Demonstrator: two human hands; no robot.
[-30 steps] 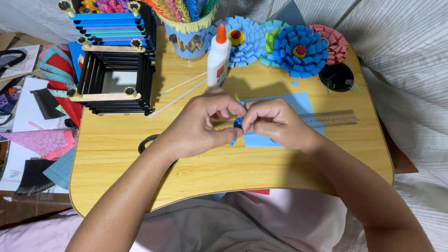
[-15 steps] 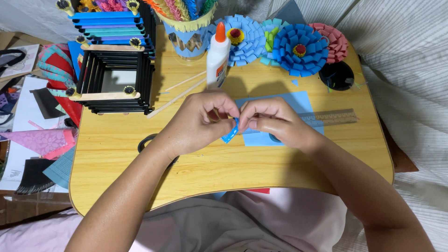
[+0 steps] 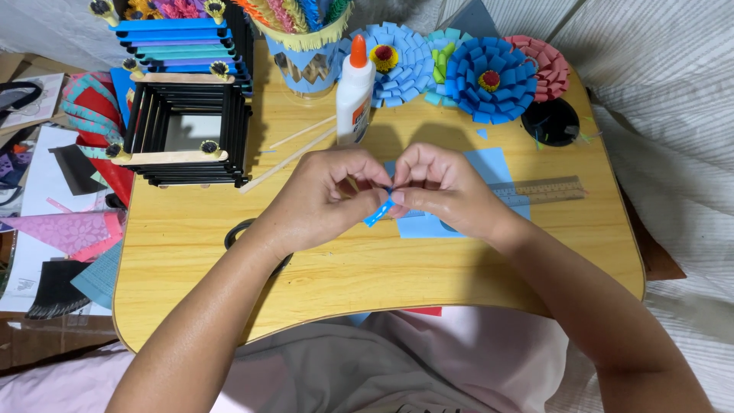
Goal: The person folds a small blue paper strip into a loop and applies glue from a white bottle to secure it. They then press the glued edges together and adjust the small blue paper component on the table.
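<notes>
Wooden lap surface (image 3: pixel 183 252) is pretty crowded: finished paper flowers (image 3: pixel 489 76) line the back, while left hand (image 3: pixel 321 203) and right hand (image 3: pixel 443 191) both pinch one small blue paper strip (image 3: pixel 378 212) mid-fold above the blue sheet (image 3: pixel 489 164), so more petals look left

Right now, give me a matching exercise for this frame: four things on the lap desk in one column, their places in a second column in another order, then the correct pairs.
Things:
1. blue paper strip
2. glue bottle
3. ruler
4. black stick frame

Places:
A. far left part of the desk
B. lying flat, right of the right hand
C. pinched between both hands' fingertips
D. standing upright, beyond the left hand

Pairs: 1-C, 2-D, 3-B, 4-A
</notes>
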